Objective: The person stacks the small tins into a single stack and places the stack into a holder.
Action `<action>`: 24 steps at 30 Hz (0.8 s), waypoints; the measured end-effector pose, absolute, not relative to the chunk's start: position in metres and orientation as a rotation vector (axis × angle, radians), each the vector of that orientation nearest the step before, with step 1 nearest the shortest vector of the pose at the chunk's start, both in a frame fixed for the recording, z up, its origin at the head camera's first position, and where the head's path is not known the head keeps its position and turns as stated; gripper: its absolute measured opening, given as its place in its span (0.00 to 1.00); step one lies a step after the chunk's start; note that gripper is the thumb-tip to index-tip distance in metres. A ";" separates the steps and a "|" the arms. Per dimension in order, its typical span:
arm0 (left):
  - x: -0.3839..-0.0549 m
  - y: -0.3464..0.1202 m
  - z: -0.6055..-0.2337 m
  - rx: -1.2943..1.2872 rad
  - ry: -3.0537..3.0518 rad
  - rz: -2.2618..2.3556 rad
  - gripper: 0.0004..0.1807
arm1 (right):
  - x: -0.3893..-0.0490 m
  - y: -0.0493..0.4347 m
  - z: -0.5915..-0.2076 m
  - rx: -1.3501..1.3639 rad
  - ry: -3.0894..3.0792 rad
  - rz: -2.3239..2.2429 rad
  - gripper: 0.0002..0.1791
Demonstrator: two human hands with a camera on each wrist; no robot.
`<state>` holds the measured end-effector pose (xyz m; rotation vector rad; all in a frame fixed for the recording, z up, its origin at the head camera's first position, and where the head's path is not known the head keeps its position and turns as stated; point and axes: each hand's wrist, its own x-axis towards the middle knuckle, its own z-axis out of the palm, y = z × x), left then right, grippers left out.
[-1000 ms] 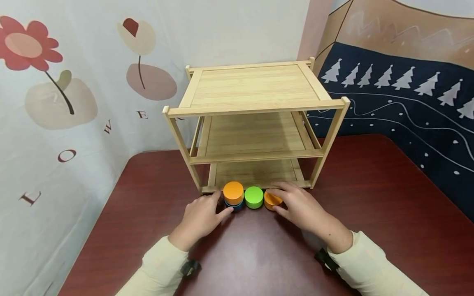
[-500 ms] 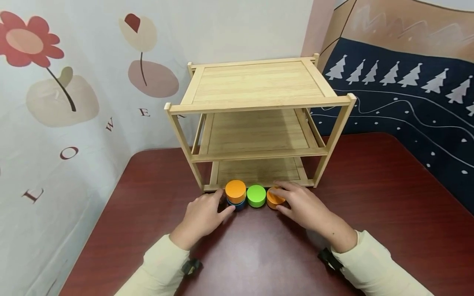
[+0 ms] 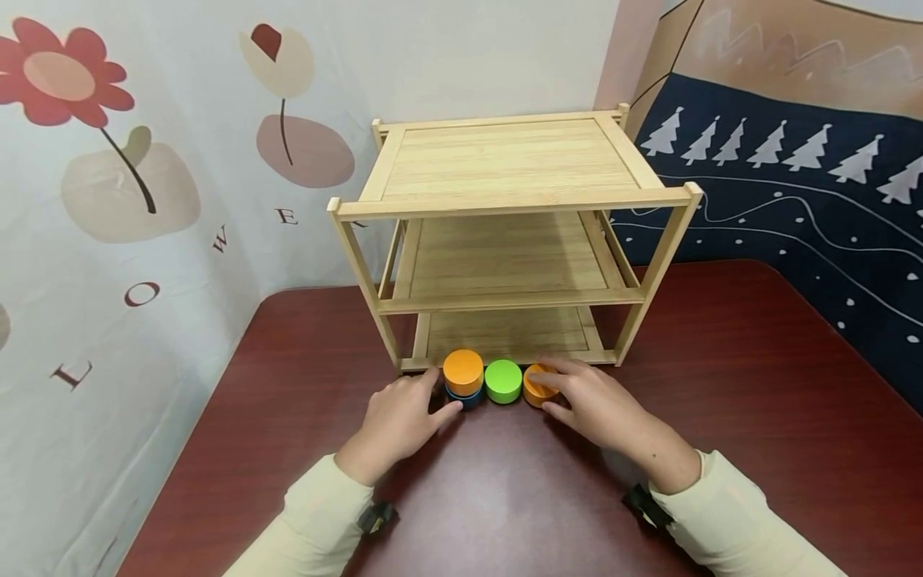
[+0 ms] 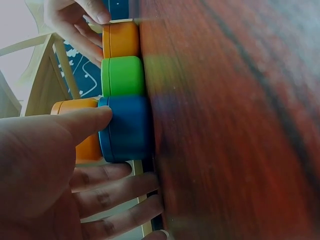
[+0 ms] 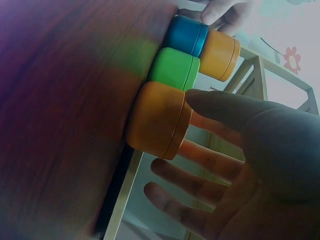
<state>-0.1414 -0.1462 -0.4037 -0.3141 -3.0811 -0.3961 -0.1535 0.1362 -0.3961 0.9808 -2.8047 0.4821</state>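
Observation:
Small round lidded tins stand in a row along the front of a wooden rack. The blue tin (image 4: 127,130) is at the left, with an orange tin (image 3: 463,371) stacked on it. Beside it comes the green tin (image 3: 503,381), then a second orange tin (image 5: 157,120) at the right end. My left hand (image 3: 400,417) has its thumb (image 4: 95,120) at the blue tin's lid edge, its other fingers stretched out past the tin's left side. With thumb in front and index finger behind, my right hand (image 3: 602,405) pinches the right-hand orange tin by its lid.
The pale three-tier wooden rack (image 3: 505,200) stands directly behind the tins on a dark red table (image 3: 750,385). Printed cloths hang behind: a flower cloth (image 3: 173,344) at the left, a navy one with white trees (image 3: 786,192) at the right.
The head view has shifted slightly, so everything lies a little further right in it. Hands and tins keep the same places relative to each other.

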 end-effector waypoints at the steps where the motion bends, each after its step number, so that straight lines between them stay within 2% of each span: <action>1: -0.141 -0.146 -0.404 -0.316 -3.079 -0.399 0.30 | -0.153 0.136 -0.396 0.978 -2.812 0.484 0.22; 24: -0.141 -0.146 -0.403 -0.318 -3.074 -0.403 0.30 | -0.153 0.136 -0.395 0.963 -2.817 0.488 0.20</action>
